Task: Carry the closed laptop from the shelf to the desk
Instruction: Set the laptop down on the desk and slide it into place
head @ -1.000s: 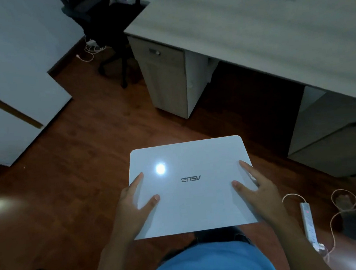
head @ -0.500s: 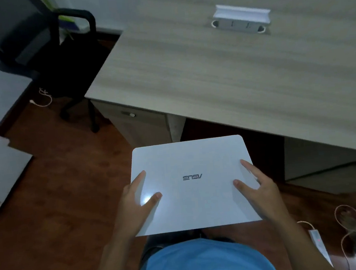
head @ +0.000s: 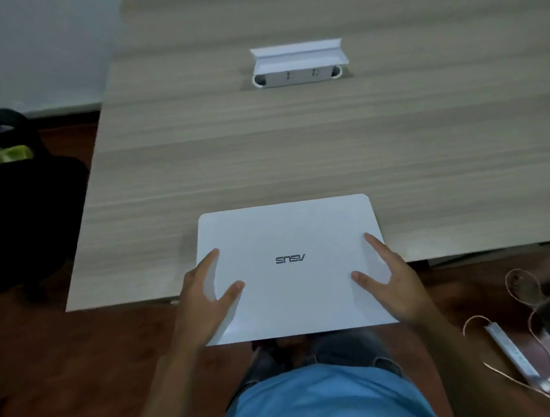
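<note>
The closed white laptop [head: 289,240], logo facing up, is held flat in front of me. Its far half overlaps the near edge of the light wood desk [head: 295,147], and its near half hangs over the floor. My left hand [head: 205,299] grips the laptop's left side, thumb on the lid. My right hand [head: 391,284] grips the right side the same way. Whether the laptop touches the desktop I cannot tell.
A white pop-up socket box [head: 296,63] stands open at the back of the desk. A black office chair [head: 20,212] stands left of the desk. A white power strip [head: 515,357] with looping cables lies on the wooden floor at right.
I have come closer to the desk. The laptop, earlier held over the floor in front of the desk, now reaches over the desk's near edge. Both hands keep the same grip.
</note>
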Demonstrator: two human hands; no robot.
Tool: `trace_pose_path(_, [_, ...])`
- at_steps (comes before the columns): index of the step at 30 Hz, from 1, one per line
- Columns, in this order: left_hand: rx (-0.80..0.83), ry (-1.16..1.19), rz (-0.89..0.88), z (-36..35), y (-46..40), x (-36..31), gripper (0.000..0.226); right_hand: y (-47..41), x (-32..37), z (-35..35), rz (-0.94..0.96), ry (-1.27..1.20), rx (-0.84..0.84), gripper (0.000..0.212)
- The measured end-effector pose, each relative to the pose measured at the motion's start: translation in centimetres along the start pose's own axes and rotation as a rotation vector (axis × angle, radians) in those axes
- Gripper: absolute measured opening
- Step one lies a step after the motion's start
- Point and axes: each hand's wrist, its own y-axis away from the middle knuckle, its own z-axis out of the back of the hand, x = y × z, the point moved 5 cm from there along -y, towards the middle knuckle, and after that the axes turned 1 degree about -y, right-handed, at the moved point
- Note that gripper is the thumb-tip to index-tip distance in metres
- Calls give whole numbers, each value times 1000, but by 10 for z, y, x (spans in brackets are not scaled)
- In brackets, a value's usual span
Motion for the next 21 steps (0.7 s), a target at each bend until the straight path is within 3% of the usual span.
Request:
trace_pose_path(11, [-12, 57, 108, -63, -126, -44, 84, -153, 16, 45, -73, -28, 56, 79])
trace_pose_path(21, [11, 43, 137, -74, -201, -63, 84, -226, 38, 54, -122, -38, 40, 79])
